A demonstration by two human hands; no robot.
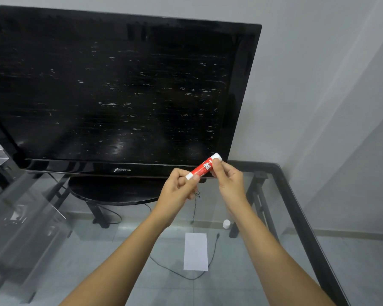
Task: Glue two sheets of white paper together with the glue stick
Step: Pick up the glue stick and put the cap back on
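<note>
Both hands raised, clamped on red-and-white plastic glue stick [202, 166]: left hand [177, 188] at base, right hand [229, 180] at cap end. White rectangular paper sheet [196, 251] flat on glass desk [296, 217] below; second sheet indistinguishable. Gluing apparently not begun.

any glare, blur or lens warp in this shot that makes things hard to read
Head view: wide-angle warp bows and tilts the TV frame; its dark screen carries streaky white reflections. The glass table top is see-through with hazy reflections at left, so floor and cables show through it. Lighting is soft, with a diagonal shadow on the right wall. The glue stick, left hand and right hand look slightly soft.
</note>
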